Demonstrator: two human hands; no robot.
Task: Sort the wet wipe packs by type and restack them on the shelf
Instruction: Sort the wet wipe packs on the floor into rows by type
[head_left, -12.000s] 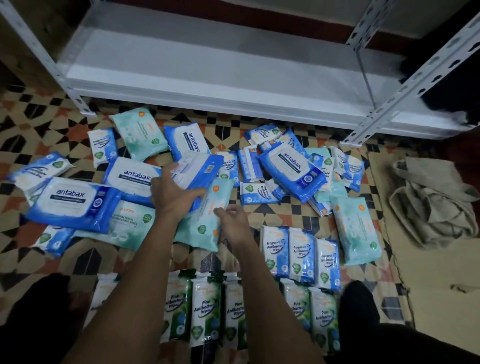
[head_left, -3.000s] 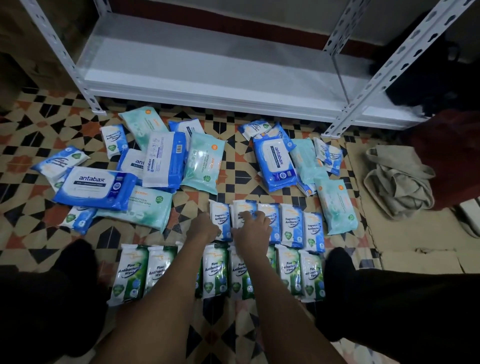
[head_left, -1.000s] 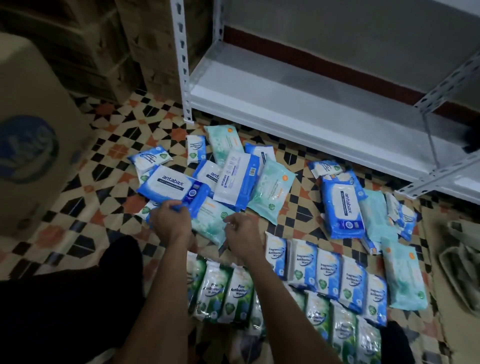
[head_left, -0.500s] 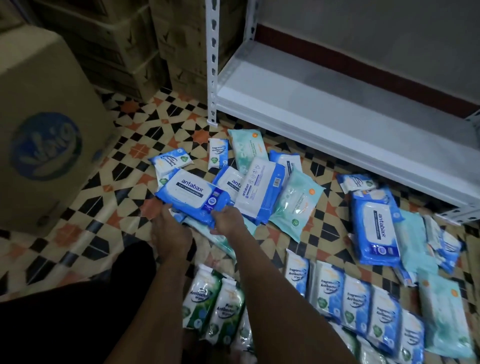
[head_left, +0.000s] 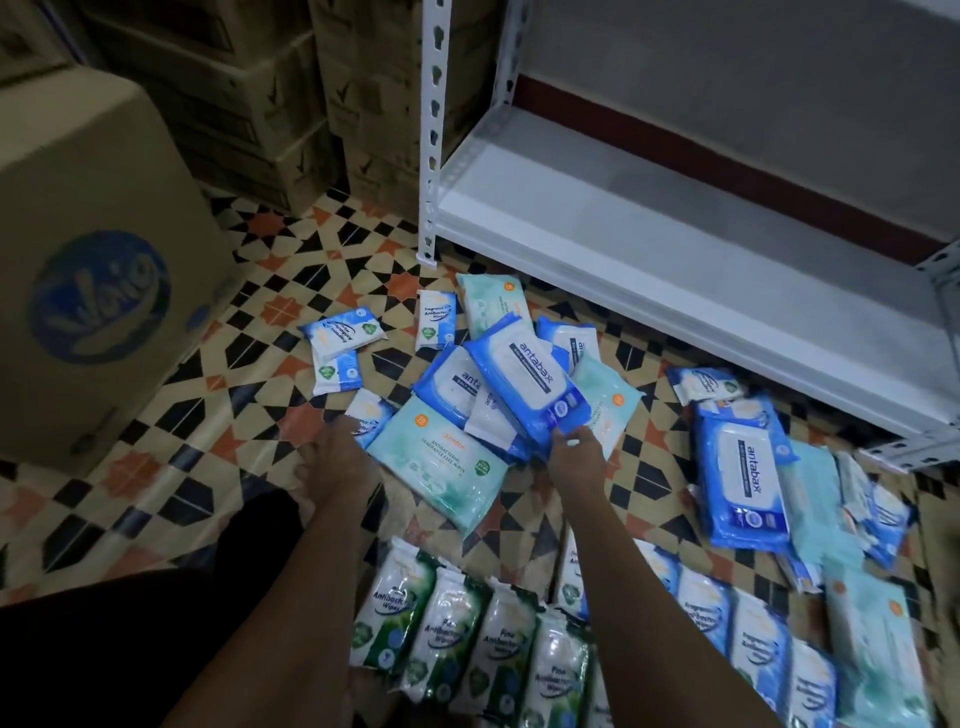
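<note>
Kneeling on the patterned floor (head_left: 218, 415), I pinch the near end of a blue antabax pack (head_left: 530, 382) in my right hand (head_left: 574, 457), its far end lying over the loose heap. My left hand (head_left: 337, 457) rests by a pale green pack (head_left: 441, 462), its fingers hidden from me. Pine packs (head_left: 467, 639) sit in a row below; the white shelf (head_left: 649, 228) stands behind.

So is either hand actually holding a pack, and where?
The right hand pinches a blue antabax pack by its near end. The left hand holds nothing clearly.
</note>
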